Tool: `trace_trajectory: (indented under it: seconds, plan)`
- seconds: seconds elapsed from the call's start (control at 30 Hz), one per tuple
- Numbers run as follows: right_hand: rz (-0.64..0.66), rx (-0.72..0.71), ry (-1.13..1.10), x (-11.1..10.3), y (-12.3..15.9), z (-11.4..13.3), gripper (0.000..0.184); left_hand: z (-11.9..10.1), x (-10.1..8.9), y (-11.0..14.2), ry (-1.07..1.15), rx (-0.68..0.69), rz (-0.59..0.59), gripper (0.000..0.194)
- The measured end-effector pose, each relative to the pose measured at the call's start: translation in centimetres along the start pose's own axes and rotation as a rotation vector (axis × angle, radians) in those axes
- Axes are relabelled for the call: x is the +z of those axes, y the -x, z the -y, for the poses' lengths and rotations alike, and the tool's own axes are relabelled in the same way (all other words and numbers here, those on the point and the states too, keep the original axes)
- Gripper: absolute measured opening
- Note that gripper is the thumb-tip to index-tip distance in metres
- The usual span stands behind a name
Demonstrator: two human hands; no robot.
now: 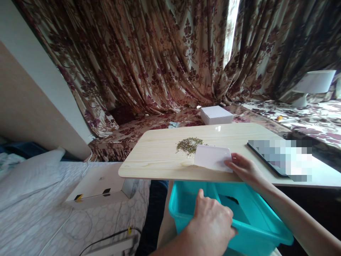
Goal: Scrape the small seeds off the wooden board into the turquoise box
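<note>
My right hand (243, 168) pinches the right edge of a white card (211, 157), which stands tilted on the pale wooden tabletop (157, 153). Just behind and left of the card lies a loose heap of small green and brown grains or seeds (189, 145); the card hides part of it. Below the table's front edge, my left hand (211, 217) is closed around the near rim of a turquoise plastic bin (255, 229). A divider splits the bin's inside, and a small dark patch (232, 200) shows in its right part.
A dark-edged flat device (263, 158), its screen blurred, rests on the table's right side. Behind the table are a white box (217, 114), a floral curtain (160, 53) and a lamp (315, 82). At left, a white carton (98, 188) and cables lie on a bed (32, 209).
</note>
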State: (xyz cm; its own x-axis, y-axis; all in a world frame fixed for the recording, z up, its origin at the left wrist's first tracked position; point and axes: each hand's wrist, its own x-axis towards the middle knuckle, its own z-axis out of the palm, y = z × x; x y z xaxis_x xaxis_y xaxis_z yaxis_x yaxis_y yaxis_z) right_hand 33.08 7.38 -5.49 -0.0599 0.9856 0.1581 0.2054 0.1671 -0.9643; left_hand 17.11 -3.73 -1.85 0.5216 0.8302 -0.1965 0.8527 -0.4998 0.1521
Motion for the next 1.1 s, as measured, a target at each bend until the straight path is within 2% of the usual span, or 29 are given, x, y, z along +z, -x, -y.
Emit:
trace_trajectory:
  seconds: [0.13,0.3,0.43,0.67,0.83,0.93,1.1]
  plan:
    - [0.088,0.013,-0.022,0.8,0.5,0.8,0.043,-0.1,-0.1,0.0,-0.016,0.001,0.008,0.021]
    - [0.042,-0.035,-0.047,0.8,-1.0,0.2,0.044,0.0,-0.1,0.0,-0.026,0.006,-0.001,0.021]
    - [0.05,-0.017,-0.045,0.9,-1.7,-0.5,0.041,0.0,-0.1,0.0,-0.018,0.012,-0.002,0.02]
    - [0.169,-0.005,-0.069,1.8,0.2,0.6,0.038,0.1,0.3,-0.2,-0.04,0.018,-0.024,0.02]
    - [0.25,-0.03,-0.034,2.0,1.0,1.4,0.038,-0.1,-0.2,-0.3,-0.005,-0.007,0.017,0.02]
    - [0.187,-0.054,-0.037,1.3,0.6,1.5,0.04,0.3,-0.2,0.2,0.008,-0.016,0.002,0.02]
    - [-0.075,-0.063,-0.047,-1.3,-1.2,1.0,0.038,2.4,0.6,2.4,0.062,-0.063,-0.057,0.024]
